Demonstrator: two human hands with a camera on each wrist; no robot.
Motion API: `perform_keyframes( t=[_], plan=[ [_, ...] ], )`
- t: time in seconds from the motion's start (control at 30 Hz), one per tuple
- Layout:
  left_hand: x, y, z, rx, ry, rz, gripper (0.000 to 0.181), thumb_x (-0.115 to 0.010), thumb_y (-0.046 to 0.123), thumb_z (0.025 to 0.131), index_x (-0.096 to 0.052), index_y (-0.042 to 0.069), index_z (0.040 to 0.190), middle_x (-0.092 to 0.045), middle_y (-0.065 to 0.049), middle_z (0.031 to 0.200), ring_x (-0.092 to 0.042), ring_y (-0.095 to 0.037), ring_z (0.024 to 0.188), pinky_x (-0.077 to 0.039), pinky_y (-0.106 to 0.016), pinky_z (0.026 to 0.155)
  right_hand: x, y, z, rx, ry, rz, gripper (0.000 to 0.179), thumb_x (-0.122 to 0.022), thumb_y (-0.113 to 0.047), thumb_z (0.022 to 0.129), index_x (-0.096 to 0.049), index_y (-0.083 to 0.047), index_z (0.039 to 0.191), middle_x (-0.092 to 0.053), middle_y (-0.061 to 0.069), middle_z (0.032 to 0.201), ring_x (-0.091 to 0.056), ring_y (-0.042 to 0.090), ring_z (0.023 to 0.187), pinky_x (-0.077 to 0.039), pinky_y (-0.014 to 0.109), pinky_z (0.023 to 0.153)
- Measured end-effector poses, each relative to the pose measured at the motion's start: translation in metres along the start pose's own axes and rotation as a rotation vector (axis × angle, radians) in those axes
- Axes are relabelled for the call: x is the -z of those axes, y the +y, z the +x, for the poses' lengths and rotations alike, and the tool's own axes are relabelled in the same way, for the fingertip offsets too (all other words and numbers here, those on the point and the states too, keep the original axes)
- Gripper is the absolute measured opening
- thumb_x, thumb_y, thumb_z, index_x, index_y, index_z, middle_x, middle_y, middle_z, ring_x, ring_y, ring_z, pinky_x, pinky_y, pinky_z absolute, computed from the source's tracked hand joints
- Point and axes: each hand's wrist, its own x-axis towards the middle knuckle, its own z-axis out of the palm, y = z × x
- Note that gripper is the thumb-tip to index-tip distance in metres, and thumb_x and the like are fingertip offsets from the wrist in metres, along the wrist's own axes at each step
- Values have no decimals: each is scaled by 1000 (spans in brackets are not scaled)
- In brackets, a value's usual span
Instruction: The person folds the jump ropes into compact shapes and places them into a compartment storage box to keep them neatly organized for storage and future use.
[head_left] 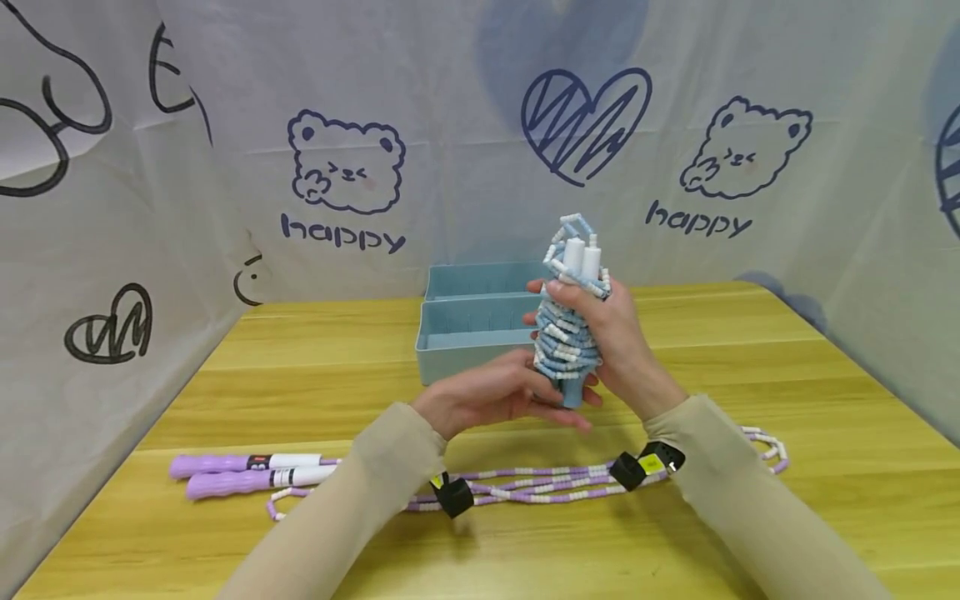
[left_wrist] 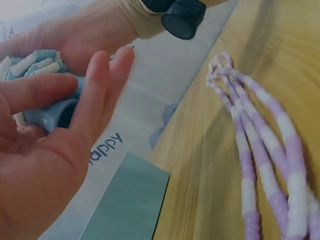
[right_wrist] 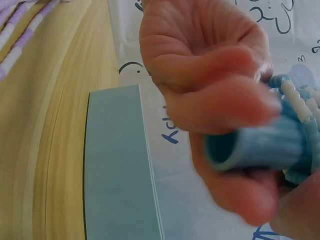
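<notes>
A blue-and-white beaded jump rope (head_left: 564, 337) is held up above the table, its beads wound in many turns around its two handles. White handle ends (head_left: 582, 257) stick out at the top, with a loop of beads above them. My right hand (head_left: 626, 342) grips the wound bundle from the right, thumb across its upper part. Below, my left hand (head_left: 502, 392) pinches a blue handle end (right_wrist: 265, 145) between thumb and forefinger. Other left fingers (left_wrist: 102, 82) stretch out past the handle's hollow end.
On the table near my forearms lies a purple-and-white beaded jump rope (head_left: 540, 497), its purple handles (head_left: 217, 462) at the left. A light blue bin (head_left: 457, 362) with compartments stands behind my hands. White printed cloth (head_left: 465, 150) hangs around the table.
</notes>
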Motion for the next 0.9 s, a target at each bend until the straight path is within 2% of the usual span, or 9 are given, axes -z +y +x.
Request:
perform_keyframes(
  t=[0.1,0.23,0.43,0.53,0.6,0.7,0.77,0.83,0.9],
  plan=[
    [0,0,0,-24,-22,-38,54,-38,-16,90,-36,-3,141,-54,-24,122,-61,-37,110,-35,-52,107,1,0,1,-8,-11,23,36,-60,-16,96,-48,-5,128,-68,18,110,-71,32,83,-58,46,74],
    [0,-1,-1,-21,-27,-64,54,-40,-17,88,-37,-4,141,-53,-26,123,-57,-41,117,-35,-51,107,0,1,1,-18,-26,45,31,-58,-16,97,-50,-4,124,-68,18,107,-71,31,81,-57,46,73],
    [-1,-2,0,-7,-21,-65,52,-40,-16,88,-38,-7,139,-55,-25,123,-57,-42,117,-35,-51,106,0,5,1,25,11,-6,30,-60,-17,96,-51,-4,121,-68,17,97,-68,28,70,-58,43,67],
    [-2,-3,1,-6,-13,-8,48,-40,-12,90,-36,-11,138,-58,-22,119,-65,-34,104,-43,-46,102,1,7,1,54,49,-34,29,-62,-17,95,-52,-2,117,-68,17,93,-67,28,66,-58,42,64],
    [-3,-4,2,-7,-1,26,46,-40,-9,91,-37,-11,137,-59,-19,117,-66,-29,96,-49,-41,94,1,8,1,68,76,-51,29,-64,-18,95,-53,-1,115,-67,18,91,-67,28,65,-58,42,63],
    [-5,-4,2,-8,29,69,42,-41,-5,92,-42,-8,134,-59,-16,113,-65,-25,89,-50,-35,80,2,8,1,76,106,-70,30,-64,-20,95,-54,0,114,-67,19,91,-67,27,65,-58,42,63],
    [-6,-3,1,-1,56,124,42,-43,-2,93,-44,-5,134,-59,-16,113,-65,-24,88,-50,-36,78,4,7,1,74,122,-60,31,-64,-20,95,-53,0,115,-66,19,92,-67,27,65,-58,43,62],
    [-6,3,-2,12,94,243,40,-46,4,95,-46,-2,135,-60,-14,115,-65,-24,93,-50,-39,80,5,6,1,73,135,-45,30,-64,-21,95,-53,-1,116,-66,19,92,-67,27,65,-58,43,63],
    [-5,11,-7,35,150,409,43,-51,13,97,-47,4,138,-61,-9,121,-63,-24,101,-50,-41,85,7,5,2,78,146,-33,29,-63,-20,96,-53,-1,116,-66,18,91,-67,27,65,-58,42,63]
  ],
)
